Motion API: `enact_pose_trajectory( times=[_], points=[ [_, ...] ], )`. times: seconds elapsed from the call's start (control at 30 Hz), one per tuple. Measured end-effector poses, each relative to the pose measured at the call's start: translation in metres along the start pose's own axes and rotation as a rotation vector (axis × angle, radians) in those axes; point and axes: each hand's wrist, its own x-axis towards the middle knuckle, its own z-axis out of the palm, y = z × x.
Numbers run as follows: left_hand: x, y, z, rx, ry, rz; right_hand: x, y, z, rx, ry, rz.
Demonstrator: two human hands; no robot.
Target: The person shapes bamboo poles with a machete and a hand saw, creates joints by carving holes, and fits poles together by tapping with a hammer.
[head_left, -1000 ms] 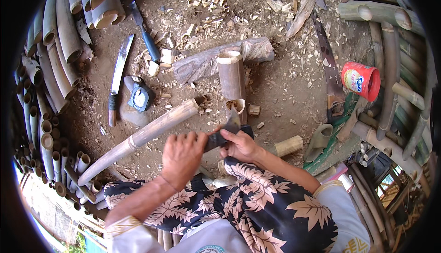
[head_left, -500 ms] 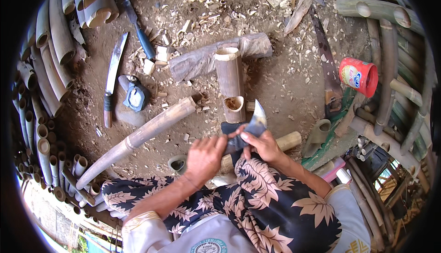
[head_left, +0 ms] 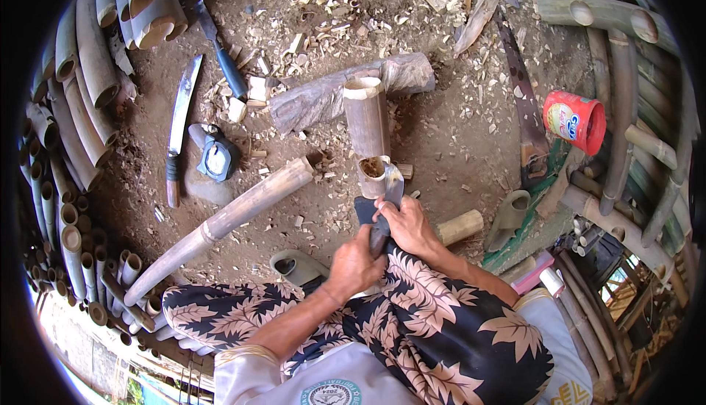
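The left hand [head_left: 356, 265] and right hand [head_left: 412, 226] were closed around a knife [head_left: 395, 184]. From them, the notched bamboo tube [head_left: 368, 127] lay at twelve o'clock, its long axis running six to twelve, the right hand nearer.

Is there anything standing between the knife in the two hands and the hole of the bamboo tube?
Nothing visible does: the knife, in the left hand and right hand, has its blade at the right edge of the hole in the bamboo tube; contact is unclear.
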Motion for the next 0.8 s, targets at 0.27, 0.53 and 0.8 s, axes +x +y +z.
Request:
enact_pose_trajectory(
  times=[0.27, 0.53, 0.8],
  points=[
    [-0.005, -0.017, 0.025, -0.152, 0.230, 0.091, -0.019, -0.010, 0.000, -0.125, -0.093, -0.178],
    [0.016, 0.011, -0.122, 0.653, 0.138, 0.045, 0.017, -0.035, 0.035, 0.896, -0.462, 0.054],
    [0.070, 0.172, -0.151, 1.318, -0.344, 0.209, 0.021, -0.033, 0.010, 1.733, -0.433, 0.318]
  ],
)
